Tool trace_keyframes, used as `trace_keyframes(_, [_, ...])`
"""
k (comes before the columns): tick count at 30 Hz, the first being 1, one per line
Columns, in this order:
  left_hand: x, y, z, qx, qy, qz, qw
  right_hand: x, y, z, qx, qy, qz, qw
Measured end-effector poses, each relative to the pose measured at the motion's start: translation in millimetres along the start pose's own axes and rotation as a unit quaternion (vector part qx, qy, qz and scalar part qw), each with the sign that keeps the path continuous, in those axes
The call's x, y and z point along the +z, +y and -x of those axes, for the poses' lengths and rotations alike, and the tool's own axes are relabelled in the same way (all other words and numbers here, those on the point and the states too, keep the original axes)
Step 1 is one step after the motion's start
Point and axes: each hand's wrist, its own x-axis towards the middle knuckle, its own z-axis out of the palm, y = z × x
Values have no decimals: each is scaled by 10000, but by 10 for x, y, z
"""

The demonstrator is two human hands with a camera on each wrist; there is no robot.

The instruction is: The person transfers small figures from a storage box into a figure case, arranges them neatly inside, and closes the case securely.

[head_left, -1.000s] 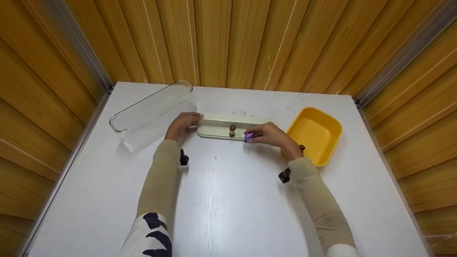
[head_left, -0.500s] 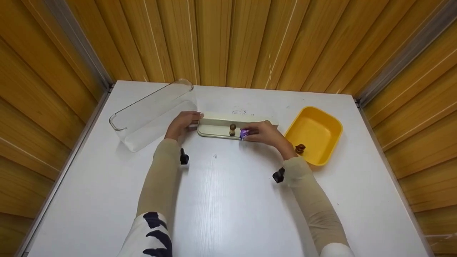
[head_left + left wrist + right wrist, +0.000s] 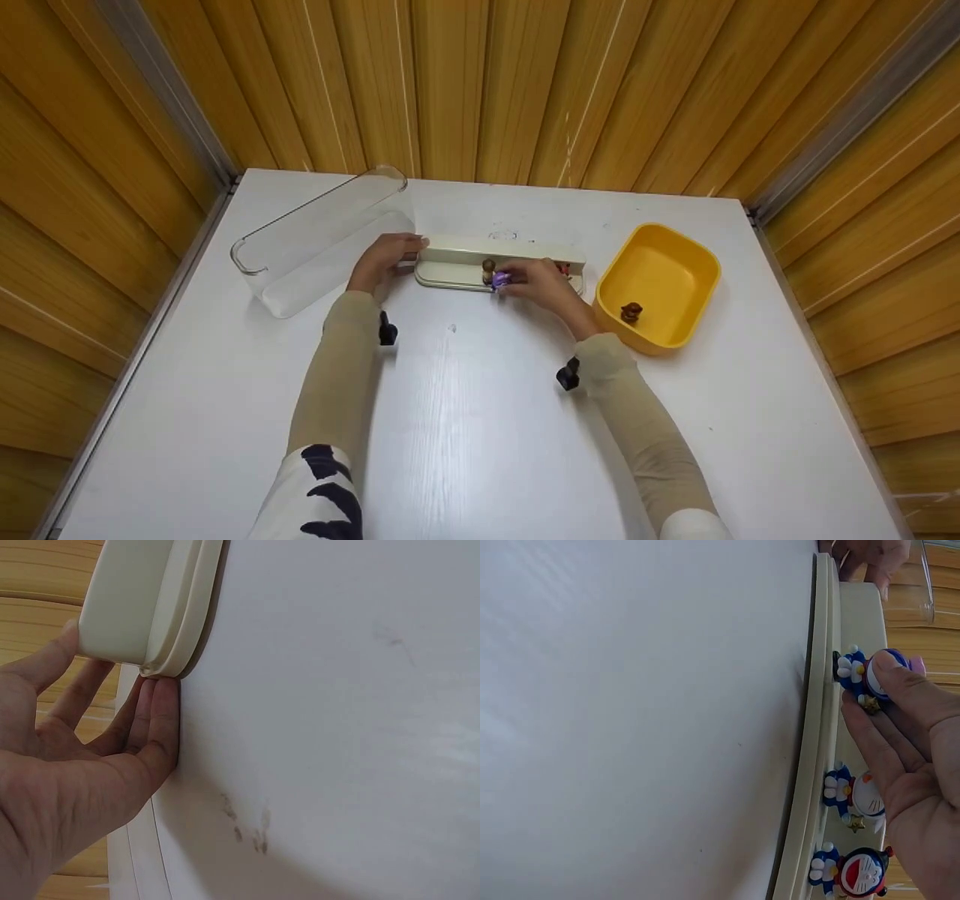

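Observation:
A long cream display base [image 3: 454, 277] with a raised back lies across the table. My left hand [image 3: 386, 260] holds its left end, thumb at the back wall and fingers against the corner in the left wrist view. My right hand [image 3: 546, 285] pinches a small purple-topped cartoon cat figurine [image 3: 500, 280] low at the base, close beside a brown-headed figurine [image 3: 488, 268]. In the right wrist view the held figurine shows a blue and white body. Below it, a white-faced figurine [image 3: 866, 793] and a red-mouthed figurine [image 3: 859, 871] stand on the base.
A yellow plastic bin [image 3: 694, 300] stands to the right, with a brown figurine [image 3: 631, 312] inside. A clear plastic box [image 3: 300, 259] sits at the back left. Wood-patterned walls [image 3: 480, 90] border the white table [image 3: 450, 435].
My right hand has moved left with the purple-topped figurine, up beside the brown-headed one. A red figurine at the base's right end and the brown one in the bin have come into view.

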Motion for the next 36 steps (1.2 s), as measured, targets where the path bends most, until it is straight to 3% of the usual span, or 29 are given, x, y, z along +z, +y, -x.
trace_keyframes(10, [-10,20,-18,10,-52,50,10000,68,-43,-67,472,309,98,9984])
trace_keyframes(22, [-15,10,-12,-168,29,-132,9998,250,-157,-116,613,756,-55,9952])
trace_keyframes(26, [-11,-7,5,-21,30,-165,9999,313,-178,-135,589,964,-116,9935])
trace_keyframes(30, [-14,-29,19,113,51,-184,9998,333,-194,-159,626,897,-158,9939])
trace_keyframes(36, [-33,-23,35,64,57,-106,9999,265,-229,-164,727,696,147,9948])
